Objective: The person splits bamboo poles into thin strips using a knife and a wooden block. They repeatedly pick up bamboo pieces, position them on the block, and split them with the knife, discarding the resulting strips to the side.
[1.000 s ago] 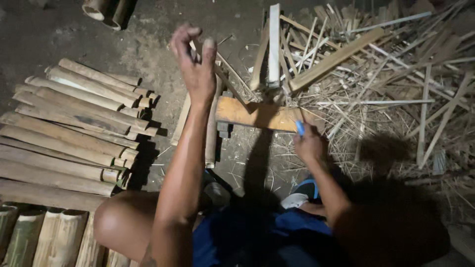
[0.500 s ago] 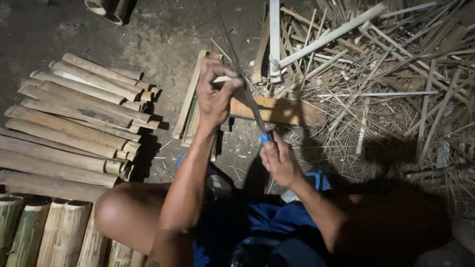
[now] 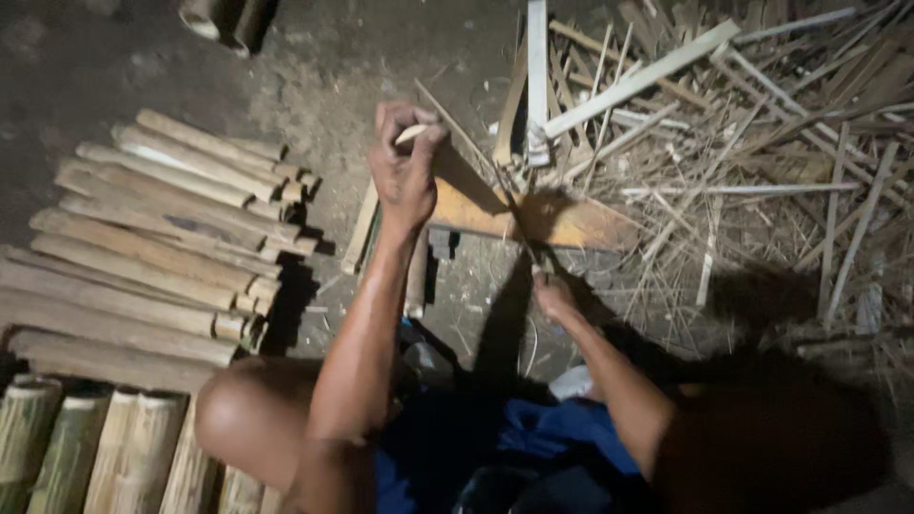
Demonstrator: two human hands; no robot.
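Note:
My left hand (image 3: 405, 176) is closed around the top end of a thin pale bamboo strip (image 3: 412, 134), held upright over a flat wooden block (image 3: 581, 224) on the ground. My right hand (image 3: 554, 297) sits lower and nearer to me, gripping a knife whose dark blade (image 3: 514, 214) points up toward the strip. The knife's handle is hidden inside my fist. Both hands work just in front of my knees, above the block.
A stack of split bamboo slats (image 3: 152, 247) lies at the left, with green bamboo sections (image 3: 86, 447) in the bottom left corner. A big heap of thin splints and shavings (image 3: 743, 162) covers the right. Dark dirt floor (image 3: 114, 57) lies beyond.
My left hand came down from a raised, open pose and closed on the strip. My right hand with the knife pulled back toward me and lower.

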